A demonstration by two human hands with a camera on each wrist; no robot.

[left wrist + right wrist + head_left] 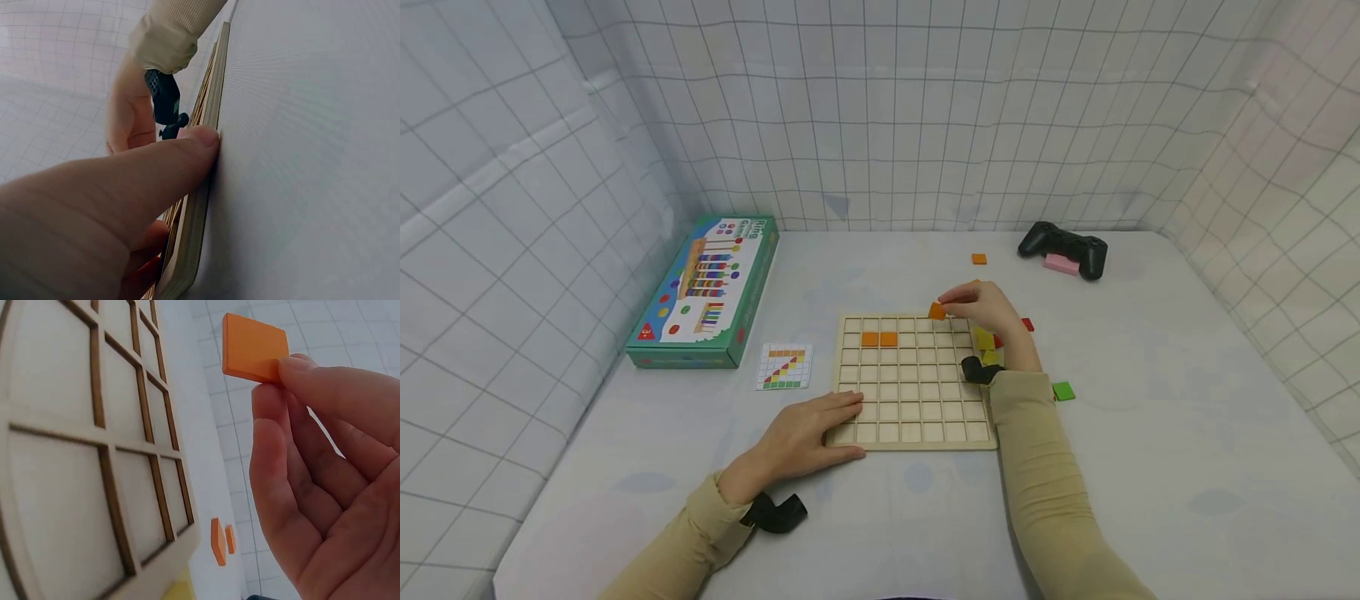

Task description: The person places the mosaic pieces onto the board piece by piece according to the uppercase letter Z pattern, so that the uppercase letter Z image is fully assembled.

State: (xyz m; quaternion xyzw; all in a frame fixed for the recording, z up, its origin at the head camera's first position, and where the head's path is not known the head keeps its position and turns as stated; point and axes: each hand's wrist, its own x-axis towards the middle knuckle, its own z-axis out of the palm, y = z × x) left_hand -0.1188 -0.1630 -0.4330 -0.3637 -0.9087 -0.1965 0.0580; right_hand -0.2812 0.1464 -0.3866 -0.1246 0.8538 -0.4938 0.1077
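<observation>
Between thumb and fingertips, my right hand [988, 310] pinches a square orange tile [255, 349] above the far edge of the wooden grid board [898, 390]. Two orange tiles [879, 339] lie side by side in cells of the board's second row, towards the left. At the near left corner rests my left hand [801, 433], fingers stretched over the board. Its thumb [181, 153] touches the board's front edge in the left wrist view. A pattern card [784, 367] with coloured squares lies left of the board.
Yellow tiles [985, 340], red tiles [1027, 324] and a green tile [1063, 391] lie right of the board. Another orange tile [979, 259] lies behind it. A black game controller [1063, 247] rests by a pink block [1061, 264]. A boxed game [707, 287] lies at left.
</observation>
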